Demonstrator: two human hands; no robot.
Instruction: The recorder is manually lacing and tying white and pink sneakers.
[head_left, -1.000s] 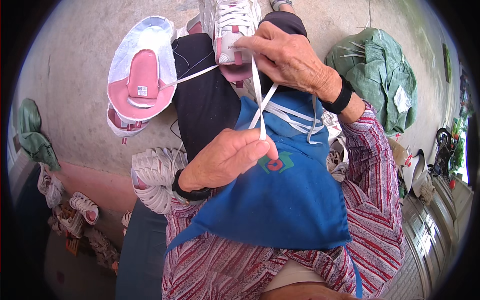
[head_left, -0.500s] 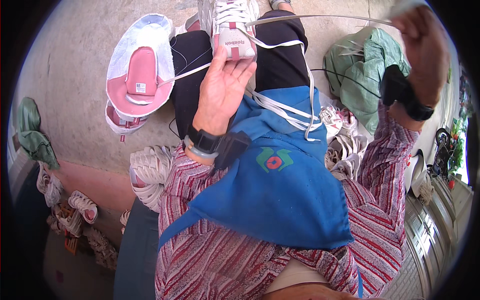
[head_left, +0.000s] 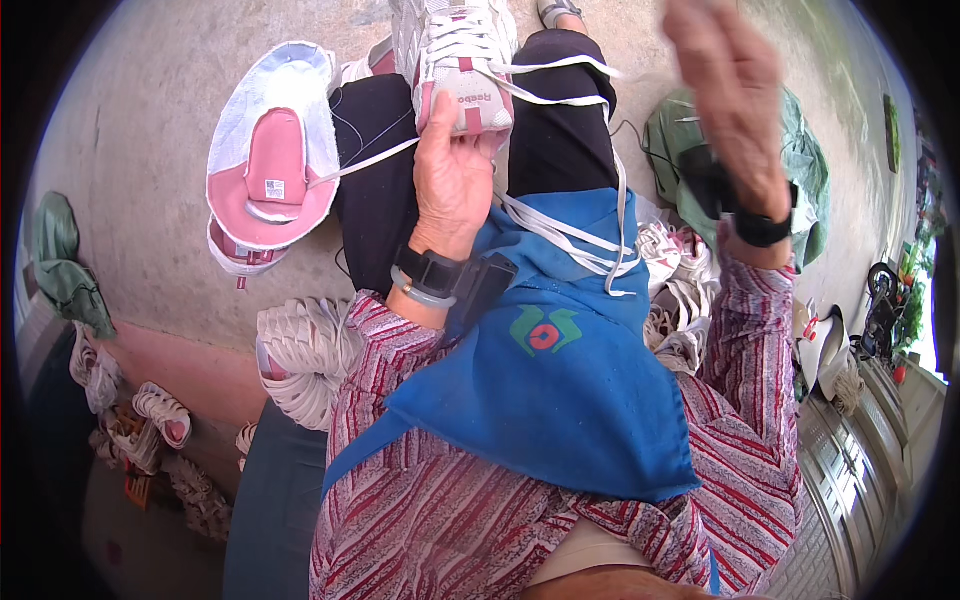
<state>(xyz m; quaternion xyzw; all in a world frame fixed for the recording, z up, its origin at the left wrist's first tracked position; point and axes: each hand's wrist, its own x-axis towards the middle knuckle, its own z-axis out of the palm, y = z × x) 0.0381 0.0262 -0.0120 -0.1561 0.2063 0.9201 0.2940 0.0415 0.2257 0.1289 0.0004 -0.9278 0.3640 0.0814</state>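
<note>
My left hand (head_left: 452,190) grips the toe of a white and pink sneaker (head_left: 478,85), thumb on top and fingers curled beneath. White laces are threaded through its upper part. One loose lace (head_left: 565,62) runs from the sneaker toward my right hand (head_left: 728,90), fading into a blur before it. That hand is raised at the upper right, and motion smears its fingers, so its hold on the lace cannot be made out. Another lace (head_left: 375,160) stretches left from below the sneaker. Several loose laces (head_left: 570,232) lie across my blue apron (head_left: 550,420).
An open white and pink shoe piece (head_left: 225,180) lies on the floor at left, over another shoe. Laced shoe uppers (head_left: 300,350) stand beside my left arm. A green sack (head_left: 675,150) and more shoes (head_left: 680,250) are at right. Sheet metal (head_left: 840,480) lies lower right.
My right hand has swung left and slightly upward from the far right. The lace it was pulling taut now ends in a blur. My left hand keeps its hold on the sneaker.
</note>
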